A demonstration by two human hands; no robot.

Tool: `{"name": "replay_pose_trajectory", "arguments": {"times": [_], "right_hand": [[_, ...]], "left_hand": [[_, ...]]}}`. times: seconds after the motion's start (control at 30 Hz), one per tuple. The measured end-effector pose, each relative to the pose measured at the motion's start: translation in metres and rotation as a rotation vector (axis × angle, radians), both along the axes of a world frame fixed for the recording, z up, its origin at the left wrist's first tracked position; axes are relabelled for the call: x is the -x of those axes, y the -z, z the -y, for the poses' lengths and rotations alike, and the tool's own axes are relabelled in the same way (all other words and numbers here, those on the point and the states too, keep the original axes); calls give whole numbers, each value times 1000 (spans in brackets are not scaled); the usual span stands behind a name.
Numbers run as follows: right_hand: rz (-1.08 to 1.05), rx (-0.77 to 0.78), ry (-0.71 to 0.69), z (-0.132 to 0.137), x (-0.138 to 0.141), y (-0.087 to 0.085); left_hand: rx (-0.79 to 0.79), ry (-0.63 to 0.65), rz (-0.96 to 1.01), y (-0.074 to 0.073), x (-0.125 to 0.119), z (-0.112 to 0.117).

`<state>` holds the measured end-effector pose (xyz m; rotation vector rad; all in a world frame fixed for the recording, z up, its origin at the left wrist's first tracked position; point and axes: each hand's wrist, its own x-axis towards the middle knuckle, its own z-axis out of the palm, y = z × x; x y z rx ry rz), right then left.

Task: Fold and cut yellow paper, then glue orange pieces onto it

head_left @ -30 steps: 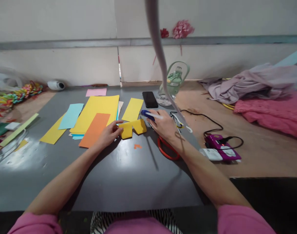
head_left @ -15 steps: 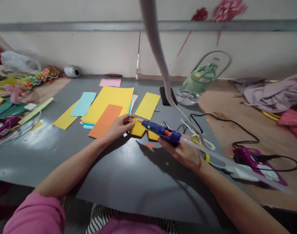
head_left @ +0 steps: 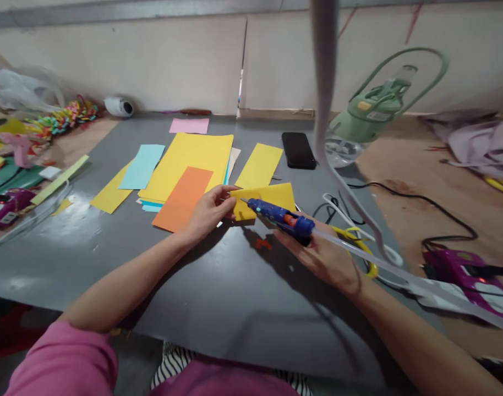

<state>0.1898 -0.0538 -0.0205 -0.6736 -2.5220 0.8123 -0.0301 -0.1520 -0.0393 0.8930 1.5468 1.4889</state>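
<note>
Between thumb and fingers, my left hand (head_left: pixel 213 210) pinches the left end of a yellow paper piece (head_left: pixel 278 197), raised a little over the grey tabletop. My right hand (head_left: pixel 323 253) is wrapped round a dark blue hot glue gun (head_left: pixel 280 216). Its nozzle points left, over the paper close to my left fingertips; I cannot tell whether it touches. A long translucent glue stick (head_left: pixel 371 258) sticks out of the gun's back. Small orange paper scraps (head_left: pixel 263 243) lie below the paper. An orange paper strip (head_left: pixel 183 198) rests beside my left wrist.
Yellow sheets (head_left: pixel 193 154) lie stacked at centre left, near a light blue paper (head_left: pixel 142 166). Behind are a black phone (head_left: pixel 298 150) and a green-lidded bottle (head_left: pixel 365 118). A white cable (head_left: pixel 326 99) hangs in front. Cords and a purple power strip (head_left: pixel 474 275) lie right.
The yellow paper has turned in my left hand, so a broader straight face shows instead of a notched edge. The glue gun stays near it. The whole view has shifted.
</note>
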Motion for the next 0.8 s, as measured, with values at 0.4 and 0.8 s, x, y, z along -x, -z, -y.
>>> {"name": "replay_pose_trajectory", "arguments": {"times": [0.4,0.8], "right_hand": [[-44,-100,33,4,5,3],[-43,-59,19,6,4,4]], "left_hand": [[50,-8,168,-11,-4,3],[43,39,190,-21,-10,8]]}}
